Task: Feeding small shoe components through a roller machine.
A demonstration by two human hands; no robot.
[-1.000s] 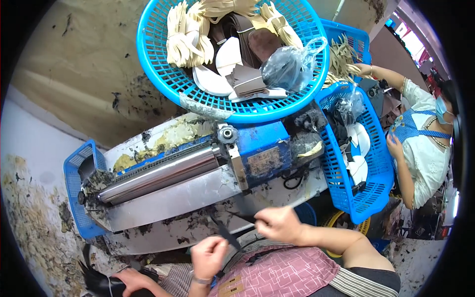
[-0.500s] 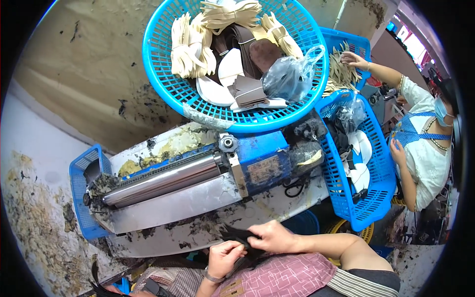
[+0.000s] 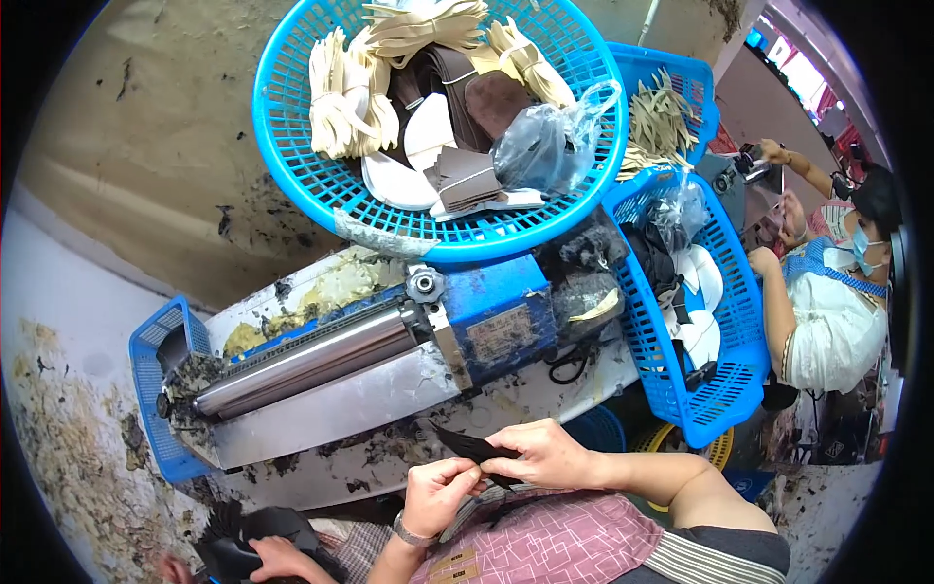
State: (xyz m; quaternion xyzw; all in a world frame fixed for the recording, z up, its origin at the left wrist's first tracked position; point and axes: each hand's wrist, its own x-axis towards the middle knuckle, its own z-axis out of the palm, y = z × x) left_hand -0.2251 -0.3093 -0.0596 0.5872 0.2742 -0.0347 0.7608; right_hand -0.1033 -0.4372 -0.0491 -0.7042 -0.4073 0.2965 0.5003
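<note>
My right hand (image 3: 551,455) grips a bundle of thin black pieces (image 3: 459,444) between thumb and fingers, and the bundle's pointed end sticks out to the upper left. Close against it, my left hand (image 3: 438,496), with a band on the wrist, is closed in a pinch. Its fingertips meet the right thumb at the lower edge of the bundle. What the left fingertips hold is too small to tell. Both hands are above my lap, just in front of the machine with a long metal roller (image 3: 306,368).
A large round blue basket (image 3: 379,234) of bundled cream, white and brown pieces stands behind the machine. Blue baskets (image 3: 725,389) stand at the right, another (image 3: 161,389) at the left. Another person's hand (image 3: 282,559) rests by black pieces (image 3: 229,535) at lower left; a masked co-worker (image 3: 827,321) is at right.
The black bundle now shows more fully in my right hand. At the lower left, another person's hand and black pieces have come further into view. The co-worker's hand has left the cream strips.
</note>
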